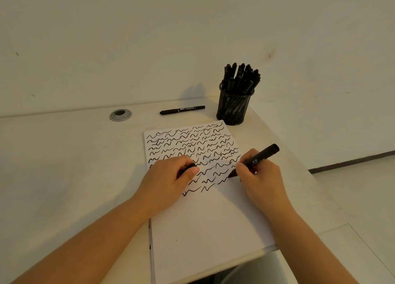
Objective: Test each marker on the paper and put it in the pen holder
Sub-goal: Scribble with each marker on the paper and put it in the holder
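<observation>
A pale table (70, 155) fills the lower view, its near corners cut off by the frame. On it lies a white sheet of paper (205, 230), its upper half covered in rows of black wavy scribbles, its lower half blank; the bottom edge runs out of view. Behind the paper's far right corner stands a black mesh pen holder (233, 107), packed with black markers whose caps bunch together so their number is hard to make out. A single capped black marker (182, 110) lies flat on the table left of the holder, well apart from both hands. The right hand (261, 177) pinches an uncapped black marker (256, 158), tilted with its tip touching the paper at the end of a scribble. The left hand (168, 177) rests on the paper, fingers curled round a small dark object, probably the cap (189, 167), mostly hidden by the fingers.
</observation>
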Action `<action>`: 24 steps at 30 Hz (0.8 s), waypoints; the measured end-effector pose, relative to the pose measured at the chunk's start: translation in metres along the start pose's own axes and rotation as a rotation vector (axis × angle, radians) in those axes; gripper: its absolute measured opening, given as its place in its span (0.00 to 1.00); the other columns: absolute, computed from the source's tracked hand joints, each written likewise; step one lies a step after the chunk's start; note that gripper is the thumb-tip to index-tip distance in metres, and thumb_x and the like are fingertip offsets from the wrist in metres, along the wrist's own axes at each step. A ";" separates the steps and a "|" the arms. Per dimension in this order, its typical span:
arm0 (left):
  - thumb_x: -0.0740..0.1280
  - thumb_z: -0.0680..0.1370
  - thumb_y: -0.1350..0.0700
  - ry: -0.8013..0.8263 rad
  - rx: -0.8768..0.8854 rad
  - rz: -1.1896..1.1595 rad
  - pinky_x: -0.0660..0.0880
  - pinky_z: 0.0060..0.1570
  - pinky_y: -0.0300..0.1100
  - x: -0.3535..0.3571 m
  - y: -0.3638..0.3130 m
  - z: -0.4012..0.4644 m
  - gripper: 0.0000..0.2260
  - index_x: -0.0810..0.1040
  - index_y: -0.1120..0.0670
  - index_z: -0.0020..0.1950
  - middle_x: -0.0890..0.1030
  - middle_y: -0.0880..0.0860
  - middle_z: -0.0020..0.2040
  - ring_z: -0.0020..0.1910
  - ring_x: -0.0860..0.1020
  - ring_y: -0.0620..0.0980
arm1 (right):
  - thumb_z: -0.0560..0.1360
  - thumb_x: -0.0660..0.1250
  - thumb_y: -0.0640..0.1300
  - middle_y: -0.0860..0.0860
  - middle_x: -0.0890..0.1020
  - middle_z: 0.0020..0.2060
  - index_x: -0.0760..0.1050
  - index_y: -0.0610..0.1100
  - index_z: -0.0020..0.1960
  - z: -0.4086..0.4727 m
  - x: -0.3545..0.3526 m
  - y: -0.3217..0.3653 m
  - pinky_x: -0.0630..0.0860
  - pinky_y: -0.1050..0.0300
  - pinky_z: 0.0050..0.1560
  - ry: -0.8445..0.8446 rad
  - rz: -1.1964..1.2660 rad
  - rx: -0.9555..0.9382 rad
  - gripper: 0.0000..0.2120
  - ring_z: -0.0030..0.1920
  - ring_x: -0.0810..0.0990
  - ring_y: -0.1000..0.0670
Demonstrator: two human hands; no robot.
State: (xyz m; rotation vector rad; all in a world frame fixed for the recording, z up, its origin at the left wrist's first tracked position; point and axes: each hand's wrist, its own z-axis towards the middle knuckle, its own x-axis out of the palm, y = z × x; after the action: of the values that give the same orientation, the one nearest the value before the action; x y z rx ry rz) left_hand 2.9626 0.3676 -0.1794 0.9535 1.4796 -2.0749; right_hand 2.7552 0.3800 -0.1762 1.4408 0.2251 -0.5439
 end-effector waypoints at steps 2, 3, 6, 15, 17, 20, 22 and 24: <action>0.58 0.76 0.44 0.015 0.003 0.002 0.67 0.31 0.35 0.000 0.000 0.000 0.08 0.70 0.41 0.37 0.76 0.44 0.29 0.29 0.73 0.40 | 0.70 0.63 0.43 0.55 0.72 0.21 0.70 0.49 0.33 0.000 -0.002 -0.002 0.63 0.57 0.29 -0.095 -0.025 0.013 0.08 0.24 0.67 0.55; 0.57 0.76 0.43 0.019 0.005 -0.002 0.67 0.31 0.35 0.000 0.001 -0.001 0.09 0.69 0.41 0.37 0.77 0.45 0.29 0.29 0.73 0.41 | 0.70 0.64 0.43 0.54 0.73 0.22 0.70 0.50 0.33 0.000 -0.004 -0.002 0.65 0.57 0.29 -0.163 -0.039 -0.001 0.08 0.25 0.70 0.54; 0.53 0.73 0.37 0.003 0.011 -0.037 0.69 0.30 0.38 0.000 0.001 -0.002 0.12 0.69 0.41 0.36 0.77 0.48 0.28 0.27 0.73 0.43 | 0.73 0.65 0.44 0.54 0.78 0.29 0.72 0.54 0.38 -0.001 -0.007 0.002 0.72 0.58 0.34 -0.306 0.103 -0.039 0.07 0.31 0.76 0.55; 0.57 0.78 0.47 -0.016 0.014 -0.096 0.74 0.35 0.46 0.000 0.003 -0.003 0.05 0.70 0.39 0.44 0.77 0.46 0.31 0.31 0.75 0.44 | 0.78 0.59 0.44 0.50 0.73 0.22 0.78 0.44 0.39 0.012 0.009 0.032 0.65 0.62 0.22 -0.028 0.862 0.160 0.12 0.23 0.69 0.53; 0.58 0.78 0.47 -0.011 0.020 -0.109 0.74 0.35 0.47 0.000 0.002 -0.003 0.04 0.72 0.42 0.46 0.77 0.46 0.32 0.31 0.75 0.45 | 0.79 0.56 0.46 0.49 0.71 0.21 0.79 0.44 0.36 0.017 0.017 0.034 0.65 0.61 0.22 0.021 0.968 0.216 0.18 0.22 0.67 0.53; 0.58 0.77 0.47 -0.003 0.028 -0.123 0.75 0.36 0.47 0.000 0.002 -0.003 0.04 0.72 0.41 0.46 0.77 0.44 0.32 0.32 0.76 0.44 | 0.78 0.57 0.44 0.49 0.70 0.19 0.79 0.44 0.34 0.019 0.023 0.029 0.63 0.61 0.22 -0.011 0.936 0.164 0.19 0.21 0.65 0.52; 0.58 0.77 0.47 -0.006 0.033 -0.126 0.75 0.36 0.46 -0.002 0.002 -0.002 0.03 0.72 0.40 0.46 0.76 0.42 0.31 0.32 0.76 0.43 | 0.76 0.59 0.43 0.49 0.70 0.19 0.79 0.44 0.33 0.018 0.023 0.024 0.63 0.63 0.22 -0.029 0.920 0.107 0.16 0.21 0.65 0.52; 0.59 0.78 0.47 -0.008 0.036 -0.134 0.75 0.37 0.47 -0.003 0.002 -0.002 0.04 0.71 0.39 0.45 0.76 0.43 0.31 0.32 0.76 0.44 | 0.72 0.61 0.44 0.48 0.70 0.19 0.78 0.43 0.34 0.018 0.021 0.022 0.64 0.64 0.22 -0.006 0.900 0.073 0.12 0.20 0.66 0.51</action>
State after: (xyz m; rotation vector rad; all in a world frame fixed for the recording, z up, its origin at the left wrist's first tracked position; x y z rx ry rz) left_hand 2.9665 0.3684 -0.1789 0.8800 1.5454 -2.2031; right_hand 2.7810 0.3586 -0.1645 1.4412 -0.4461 0.1840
